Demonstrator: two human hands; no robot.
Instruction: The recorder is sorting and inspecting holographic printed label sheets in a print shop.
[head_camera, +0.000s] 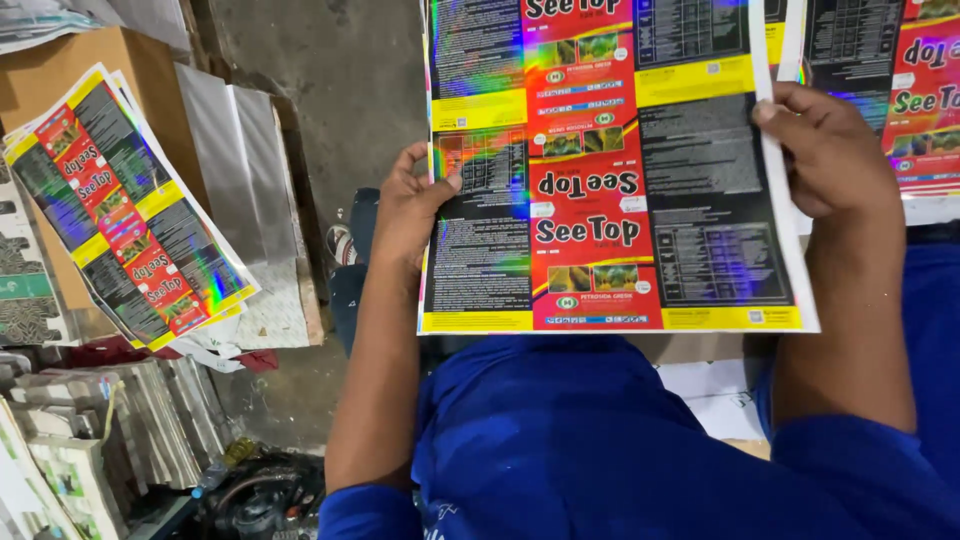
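A large glossy printed sheet (610, 170) with red, black and yellow label panels and a rainbow sheen is held up in front of me. My left hand (405, 215) grips its left edge, thumb on the front. My right hand (830, 150) grips its right edge, fingers curled over the white margin. More printed sheets of the same kind (900, 90) lie behind it at the upper right. My blue sleeves and blue clothing fill the bottom of the view.
A fanned stack of the same printed sheets (125, 210) rests on a brown cardboard box (120, 60) at left. Silver sheets (245, 170) lean beside it. Bundles of folded printed paper (110, 430) lie at lower left on a concrete floor (340, 80).
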